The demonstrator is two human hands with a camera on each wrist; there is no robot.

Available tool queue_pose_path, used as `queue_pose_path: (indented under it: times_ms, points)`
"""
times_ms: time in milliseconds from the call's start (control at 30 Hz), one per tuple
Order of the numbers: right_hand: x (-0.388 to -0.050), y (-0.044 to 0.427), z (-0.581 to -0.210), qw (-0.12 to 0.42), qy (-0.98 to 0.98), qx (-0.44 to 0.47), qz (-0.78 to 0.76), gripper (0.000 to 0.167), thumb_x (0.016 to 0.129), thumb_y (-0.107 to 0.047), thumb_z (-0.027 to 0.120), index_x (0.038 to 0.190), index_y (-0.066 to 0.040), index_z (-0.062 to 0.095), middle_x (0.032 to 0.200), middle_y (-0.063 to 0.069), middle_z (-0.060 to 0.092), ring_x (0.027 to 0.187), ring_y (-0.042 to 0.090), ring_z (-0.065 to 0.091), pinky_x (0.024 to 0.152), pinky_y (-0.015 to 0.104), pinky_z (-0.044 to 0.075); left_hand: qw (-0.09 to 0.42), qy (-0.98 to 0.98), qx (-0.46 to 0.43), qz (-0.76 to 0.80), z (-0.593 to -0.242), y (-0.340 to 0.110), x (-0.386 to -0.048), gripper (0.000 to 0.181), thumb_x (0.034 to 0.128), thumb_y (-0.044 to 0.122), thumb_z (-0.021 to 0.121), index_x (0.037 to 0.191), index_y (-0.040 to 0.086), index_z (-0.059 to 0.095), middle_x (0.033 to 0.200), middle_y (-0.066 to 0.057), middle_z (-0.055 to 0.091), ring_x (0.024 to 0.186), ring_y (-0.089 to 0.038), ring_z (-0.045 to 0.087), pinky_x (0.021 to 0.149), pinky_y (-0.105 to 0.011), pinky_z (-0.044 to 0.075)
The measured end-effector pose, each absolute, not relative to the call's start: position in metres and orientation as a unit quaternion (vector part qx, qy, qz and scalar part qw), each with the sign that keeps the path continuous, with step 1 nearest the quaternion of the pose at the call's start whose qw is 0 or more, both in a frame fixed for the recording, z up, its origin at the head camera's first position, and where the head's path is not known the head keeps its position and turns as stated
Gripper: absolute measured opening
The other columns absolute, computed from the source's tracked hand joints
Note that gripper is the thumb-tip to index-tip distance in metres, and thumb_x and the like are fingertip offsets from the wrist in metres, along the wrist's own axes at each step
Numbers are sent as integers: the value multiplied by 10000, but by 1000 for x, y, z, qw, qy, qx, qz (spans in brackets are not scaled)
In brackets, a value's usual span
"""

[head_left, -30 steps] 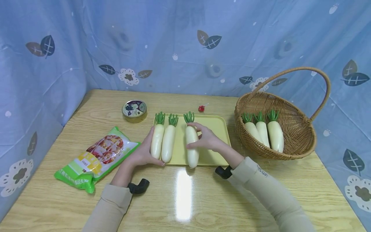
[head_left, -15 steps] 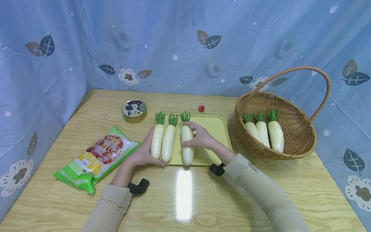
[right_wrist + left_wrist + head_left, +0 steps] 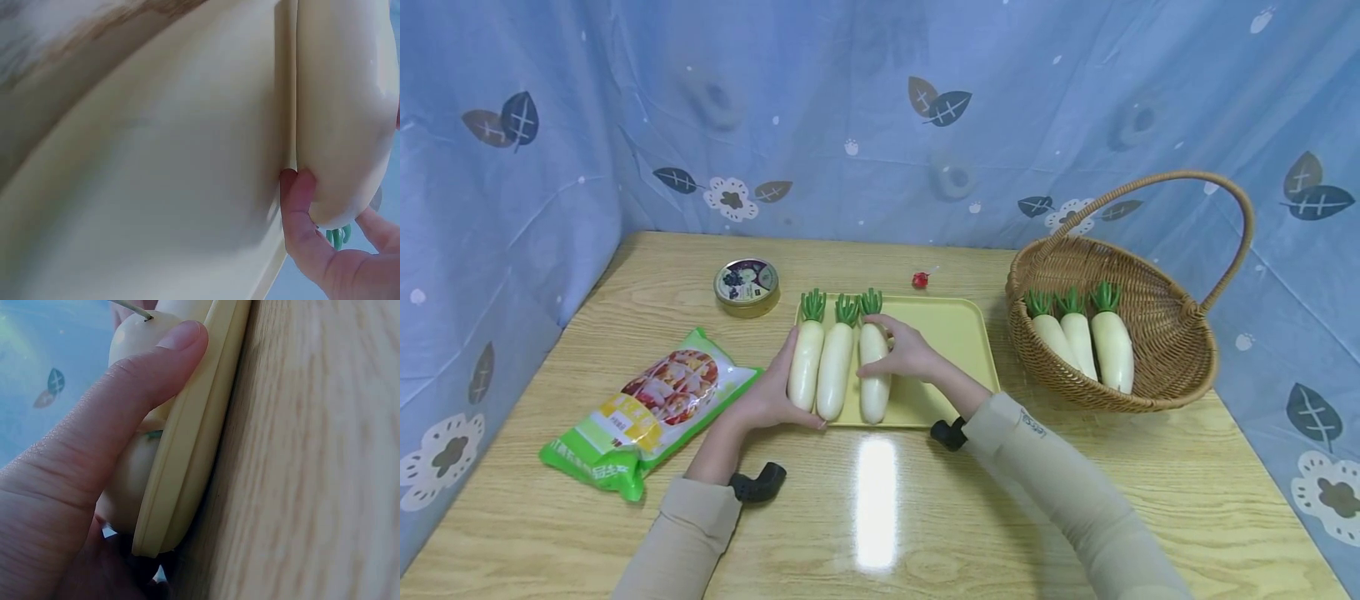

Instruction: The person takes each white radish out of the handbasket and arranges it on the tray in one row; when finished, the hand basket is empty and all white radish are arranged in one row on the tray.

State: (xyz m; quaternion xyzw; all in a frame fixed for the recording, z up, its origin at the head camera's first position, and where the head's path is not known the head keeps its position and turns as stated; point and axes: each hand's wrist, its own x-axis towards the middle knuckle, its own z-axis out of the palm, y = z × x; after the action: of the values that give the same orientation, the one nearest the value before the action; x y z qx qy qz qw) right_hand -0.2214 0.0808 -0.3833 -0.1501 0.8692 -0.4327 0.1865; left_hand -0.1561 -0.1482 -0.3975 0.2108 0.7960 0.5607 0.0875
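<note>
A pale yellow tray (image 3: pixel 951 350) holds three white radishes with green tops. My right hand (image 3: pixel 906 350) grips the rightmost radish (image 3: pixel 874 396) with thumb and fingers at its upper half. In the right wrist view, fingertips (image 3: pixel 301 187) press that radish's side (image 3: pixel 347 106) close to the tray floor. My left hand (image 3: pixel 771 396) rests at the tray's front left corner, beside the leftmost radish (image 3: pixel 805 367). Its straight thumb (image 3: pixel 134 387) lies across the tray rim (image 3: pixel 187 431) by the radish ends; its other fingers are mostly hidden. The middle radish (image 3: pixel 835 375) lies close to the leftmost.
At right, a wicker basket (image 3: pixel 1172 342) with a tall handle holds three more white radishes (image 3: pixel 1112 350). A green food bag (image 3: pixel 651 408) lies left of the tray. A round tin (image 3: pixel 747 287) and a small red item (image 3: pixel 921 280) sit behind, before a blue curtain (image 3: pixel 850 125).
My right hand has moved the rightmost radish left across the tray, close to the middle radish. My left hand has stayed in place.
</note>
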Motion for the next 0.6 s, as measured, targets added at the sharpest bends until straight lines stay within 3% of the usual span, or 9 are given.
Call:
queue_pose_path:
  times_ms: [367,600]
  points:
    - [-224,71,-380,179,891,-165,-384,881,639,-223,833,1390,-149,378,1268,160,481,1057,280,505,858,394,460,79,809,210,543,-407,-149,-161,1373,474,112,906,1457,75,-52,1477,-193,133,1334,-333,171,1076,-516,131]
    - [-225,67,-381,176,898,-171,-366,892,632,-243,840,1389,-132,381,1314,157,461,1145,300,462,938,437,407,69,818,206,532,-432,-155,-170,1429,441,269,922,1466,173,-70,1497,-80,124,1339,-259,176,1081,-491,142]
